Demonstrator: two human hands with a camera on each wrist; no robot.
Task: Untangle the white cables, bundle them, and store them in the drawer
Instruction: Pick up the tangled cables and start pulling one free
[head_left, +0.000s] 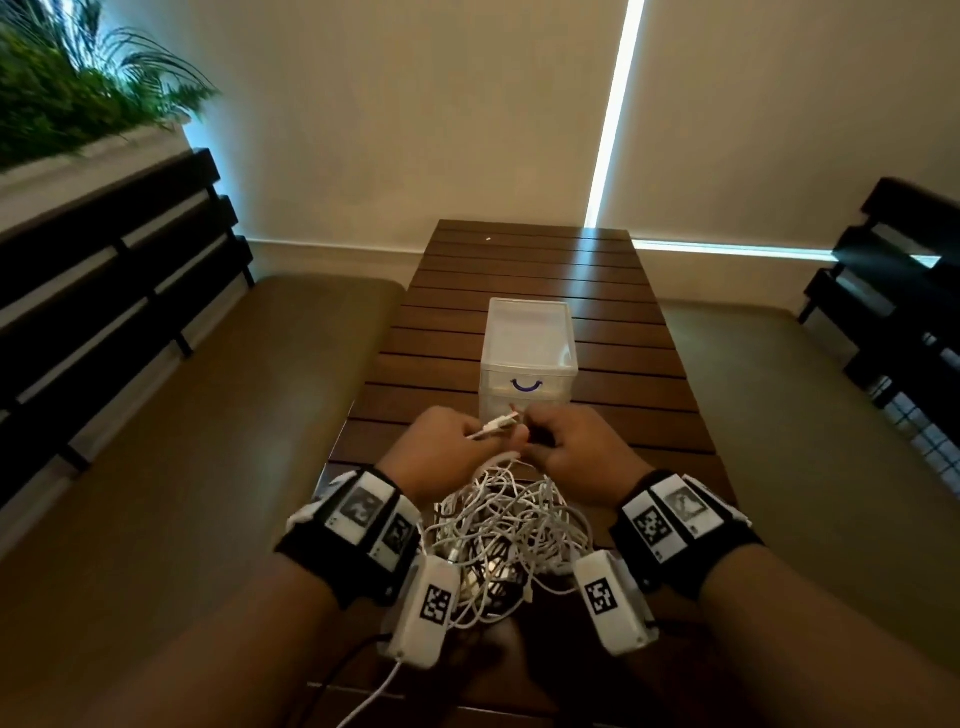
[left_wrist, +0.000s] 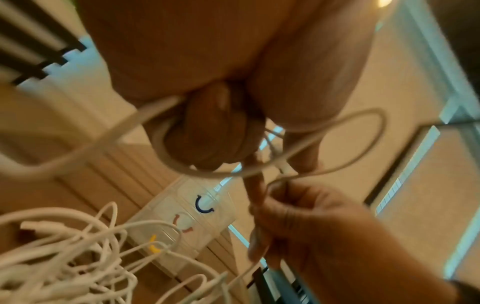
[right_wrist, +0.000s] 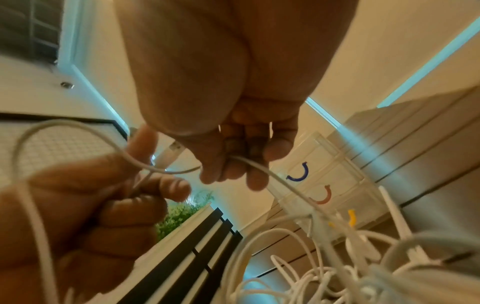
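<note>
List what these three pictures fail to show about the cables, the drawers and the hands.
- Head view: the bottom drawers of the drawer box are hidden behind both hands.
- Head view: the number of cables in the tangle is unclear; the strands overlap.
- Left wrist view: the left hand and its cable are blurred.

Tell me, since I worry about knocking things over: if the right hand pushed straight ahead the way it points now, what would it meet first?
Probably the clear drawer unit. The right hand, pinching a white cable, points along the table toward it, nothing visible between. Depth is unclear from here.
</note>
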